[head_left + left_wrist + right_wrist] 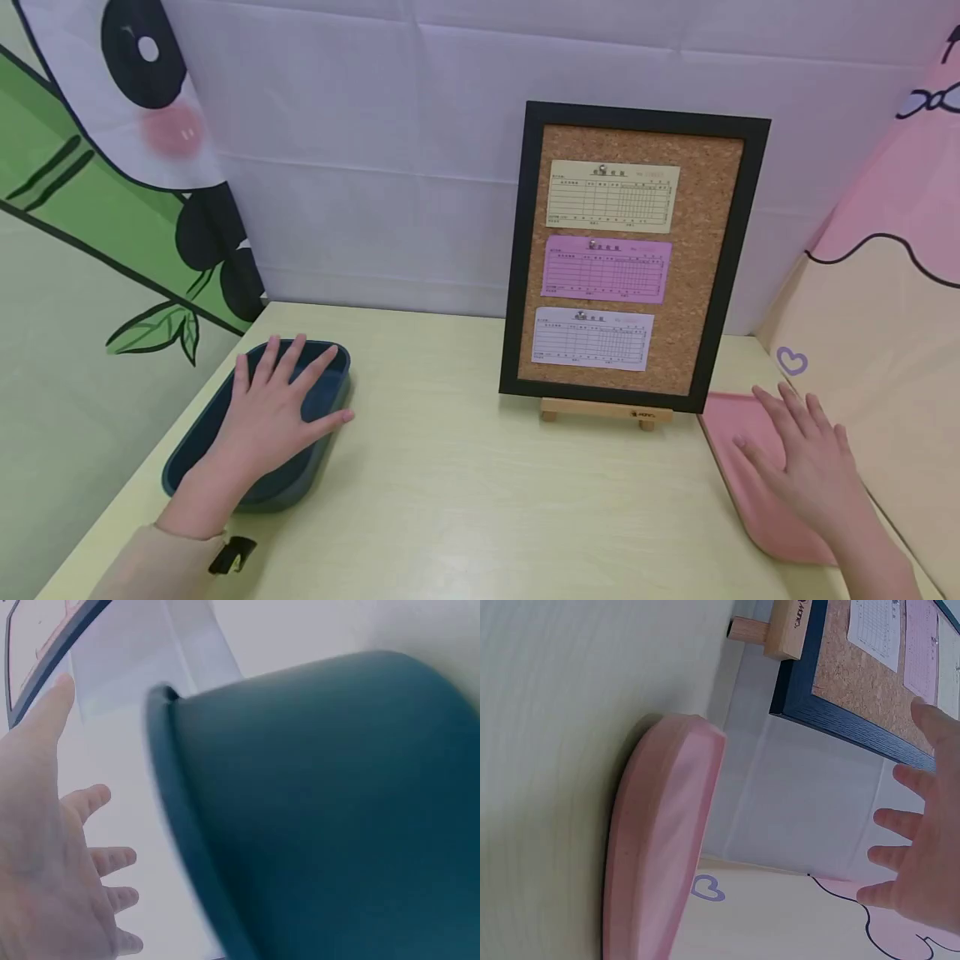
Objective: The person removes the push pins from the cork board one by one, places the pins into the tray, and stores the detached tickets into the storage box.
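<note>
My left hand (273, 400) lies flat with fingers spread over a dark blue tray (330, 392) at the table's left; the left wrist view shows the blue tray (322, 802) close up beside my left hand (52, 847). At the right my right hand (806, 454) rests open on a pink tray (723, 417). In the right wrist view the pink tray (664, 847) is seen edge-on, with my right hand (922, 840) spread above it. Between the trays a cork board (637, 250) in a black frame stands on a wooden easel, with yellow, pink and lilac slips pinned to it.
The pale wooden table (465, 483) is walled by a white sheet at the back, a panda-and-bamboo cloth (112, 167) on the left and a pink-and-cream cloth (892, 275) on the right. The easel's wooden foot (607, 411) juts forward under the board.
</note>
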Demonstrator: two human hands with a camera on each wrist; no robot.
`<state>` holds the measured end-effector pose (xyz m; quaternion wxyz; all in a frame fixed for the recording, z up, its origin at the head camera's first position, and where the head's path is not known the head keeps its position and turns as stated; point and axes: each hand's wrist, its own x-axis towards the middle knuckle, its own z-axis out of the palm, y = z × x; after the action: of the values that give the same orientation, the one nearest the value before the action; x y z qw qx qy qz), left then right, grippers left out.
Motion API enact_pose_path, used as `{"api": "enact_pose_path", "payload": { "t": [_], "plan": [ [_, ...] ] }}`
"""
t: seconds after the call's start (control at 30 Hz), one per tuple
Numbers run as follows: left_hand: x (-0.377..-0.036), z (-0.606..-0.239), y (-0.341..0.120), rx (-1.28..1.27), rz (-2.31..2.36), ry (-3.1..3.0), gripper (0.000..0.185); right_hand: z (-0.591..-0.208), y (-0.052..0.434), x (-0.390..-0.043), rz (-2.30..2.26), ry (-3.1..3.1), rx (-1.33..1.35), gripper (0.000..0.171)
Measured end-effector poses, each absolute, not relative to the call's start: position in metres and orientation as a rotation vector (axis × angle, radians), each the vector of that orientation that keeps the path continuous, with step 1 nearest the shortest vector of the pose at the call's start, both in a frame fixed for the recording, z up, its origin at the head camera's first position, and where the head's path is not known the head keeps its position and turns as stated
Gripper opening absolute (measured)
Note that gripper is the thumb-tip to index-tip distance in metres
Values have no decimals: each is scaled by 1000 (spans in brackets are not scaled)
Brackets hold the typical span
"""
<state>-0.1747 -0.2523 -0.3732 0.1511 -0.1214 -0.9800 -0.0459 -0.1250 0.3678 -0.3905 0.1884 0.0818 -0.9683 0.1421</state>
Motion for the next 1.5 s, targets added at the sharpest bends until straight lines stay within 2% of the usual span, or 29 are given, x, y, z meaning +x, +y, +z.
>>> {"api": "enact_pose_path", "payload": {
  "t": [0.9, 1.5],
  "plan": [
    [-185, -322, -193, -420, -511, -2613, 92, -339, 319, -149, 699, -2366, 198, 63],
    [-217, -320, -137, -521, -834, -2417, 92, -331, 281, -191, 738, -2028, 390, 55]
  ]
}}
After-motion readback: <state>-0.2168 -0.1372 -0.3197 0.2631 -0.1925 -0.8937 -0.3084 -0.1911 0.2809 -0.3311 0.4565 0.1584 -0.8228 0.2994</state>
